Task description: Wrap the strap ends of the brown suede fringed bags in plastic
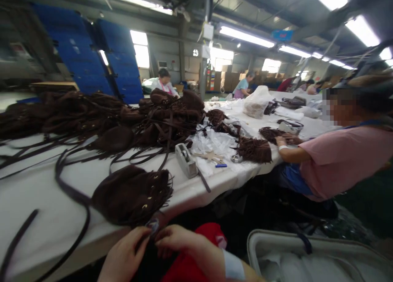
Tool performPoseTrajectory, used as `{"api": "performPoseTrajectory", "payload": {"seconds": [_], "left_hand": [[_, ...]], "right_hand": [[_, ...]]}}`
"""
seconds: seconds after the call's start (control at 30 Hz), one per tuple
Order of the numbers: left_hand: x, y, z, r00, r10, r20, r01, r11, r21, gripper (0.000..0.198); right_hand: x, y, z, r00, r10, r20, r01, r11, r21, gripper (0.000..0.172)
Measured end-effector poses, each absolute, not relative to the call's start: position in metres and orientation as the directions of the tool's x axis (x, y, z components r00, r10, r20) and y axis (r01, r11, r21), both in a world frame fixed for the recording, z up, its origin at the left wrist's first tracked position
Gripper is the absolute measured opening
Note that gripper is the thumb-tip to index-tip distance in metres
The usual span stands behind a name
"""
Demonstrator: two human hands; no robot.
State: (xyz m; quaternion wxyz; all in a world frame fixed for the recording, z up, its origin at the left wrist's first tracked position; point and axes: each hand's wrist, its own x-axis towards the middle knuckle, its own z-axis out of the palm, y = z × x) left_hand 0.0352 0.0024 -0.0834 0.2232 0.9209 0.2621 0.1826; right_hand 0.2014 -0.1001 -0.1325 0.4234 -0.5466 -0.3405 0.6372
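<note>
At the table's front edge, my left hand (127,251) pinches a small shiny, clear-looking piece (152,224), whose kind I cannot make out. My right hand (176,238) is beside it, fingers curled and closed near the same piece; what they grip is hidden. Just beyond both hands lies a dark brown fringed bag (127,194) with gold-coloured eyelets. A long dark strap (87,220) trails from the bag leftward over the white tabletop (39,183). I cannot tell whether the shiny piece is joined to the bag.
Brown bags (166,122) are heaped along the table. A tape dispenser (186,161), a blue pen (221,165) and clear plastic bags (215,138) lie right of centre. A co-worker in a pink top (346,159) handles another bag. A white bin (307,241) stands low right.
</note>
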Motion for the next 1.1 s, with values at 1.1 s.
{"api": "performPoseTrajectory", "payload": {"seconds": [1.1], "left_hand": [[0.018,0.075,-0.073,0.267,0.963,-0.045,0.267,-0.029,0.963,0.048]], "right_hand": [[0.236,-0.065,-0.051,0.073,0.902,0.425,0.899,0.125,-0.420,0.053]]}}
